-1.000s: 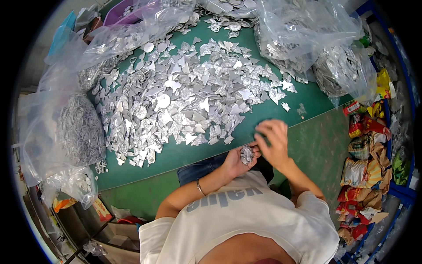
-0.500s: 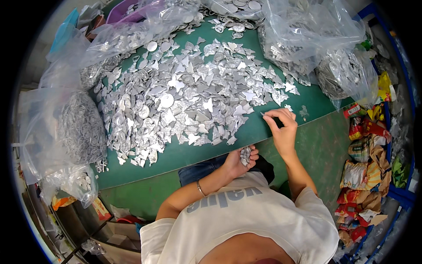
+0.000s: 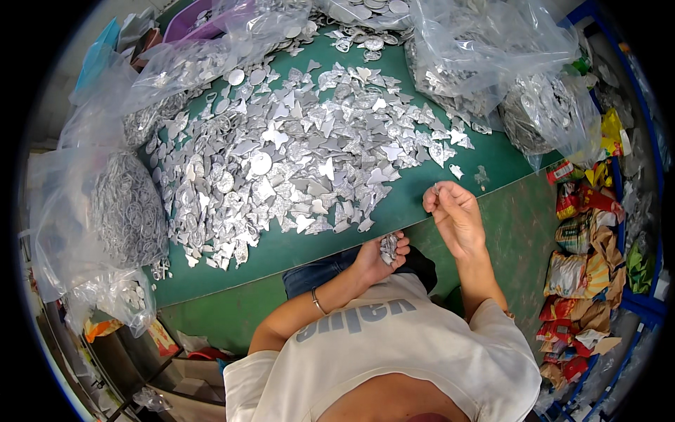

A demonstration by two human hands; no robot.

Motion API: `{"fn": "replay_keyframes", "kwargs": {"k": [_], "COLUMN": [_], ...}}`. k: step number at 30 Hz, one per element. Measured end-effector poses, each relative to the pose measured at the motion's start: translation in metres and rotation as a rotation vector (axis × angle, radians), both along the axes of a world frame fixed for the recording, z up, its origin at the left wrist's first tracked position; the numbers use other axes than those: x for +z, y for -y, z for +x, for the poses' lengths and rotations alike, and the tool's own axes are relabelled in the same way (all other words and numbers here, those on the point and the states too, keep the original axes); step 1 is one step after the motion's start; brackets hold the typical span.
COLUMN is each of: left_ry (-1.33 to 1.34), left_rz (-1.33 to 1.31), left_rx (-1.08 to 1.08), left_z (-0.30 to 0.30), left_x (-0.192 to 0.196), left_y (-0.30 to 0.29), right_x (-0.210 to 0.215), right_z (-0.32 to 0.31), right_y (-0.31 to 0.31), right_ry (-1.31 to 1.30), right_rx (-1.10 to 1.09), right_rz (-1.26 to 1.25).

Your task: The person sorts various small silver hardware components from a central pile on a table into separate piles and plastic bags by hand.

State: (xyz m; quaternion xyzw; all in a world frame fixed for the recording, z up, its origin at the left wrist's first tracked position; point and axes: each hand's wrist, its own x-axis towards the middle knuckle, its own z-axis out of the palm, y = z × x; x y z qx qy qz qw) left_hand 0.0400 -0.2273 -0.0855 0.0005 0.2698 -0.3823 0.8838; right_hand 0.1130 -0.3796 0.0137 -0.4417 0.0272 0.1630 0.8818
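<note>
At the table's near edge, my left hand [image 3: 371,263] is closed around a small handful of silver metal pieces [image 3: 388,249]. My right hand [image 3: 458,219] is raised to its right, just over the table edge, thumb and fingers pinched together. A small silver bit shows at those fingertips, mostly hidden by them. Beyond both hands a wide heap of flat silver metal pieces [image 3: 281,162] covers much of the green tabletop [image 3: 422,193]. They look like small charms in several shapes, some round, some winged. One loose piece [image 3: 456,171] lies just beyond my right hand.
Clear plastic bags of metal pieces stand at the left [image 3: 130,207], back right [image 3: 485,63] and right corner [image 3: 545,112]. A purple bin [image 3: 193,24] is at the far left. Blue shelving [image 3: 643,309] and colourful packets [image 3: 566,271] line the right side, past the green floor [image 3: 517,239].
My right hand has drawn back slightly toward me and turned, its fingers closing tighter together. My left hand stays almost in place with its handful. The view has shifted slightly.
</note>
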Motion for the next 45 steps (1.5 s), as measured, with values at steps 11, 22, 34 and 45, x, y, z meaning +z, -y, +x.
{"fn": "replay_keyframes", "kwargs": {"k": [11, 22, 34, 45], "left_ry": [-0.006, -0.015, -0.078, -0.034], "left_rz": [0.028, 0.018, 0.058, 0.032], "left_rx": [0.012, 0.006, -0.004, -0.056], "left_z": [0.0, 0.001, 0.004, 0.006], "left_x": [0.001, 0.0, 0.006, 0.009], "left_y": [0.0, -0.001, -0.001, -0.001], "right_x": [0.024, 0.03, 0.014, -0.027], "right_z": [-0.005, -0.008, 0.02, 0.084], "right_y": [-0.013, -0.011, 0.024, 0.113], "right_ry": [0.649, 0.661, 0.589, 0.688], "right_rx": [-0.379, -0.391, -0.648, -0.749], "right_rz": [-0.764, -0.77, -1.164, -1.903]}}
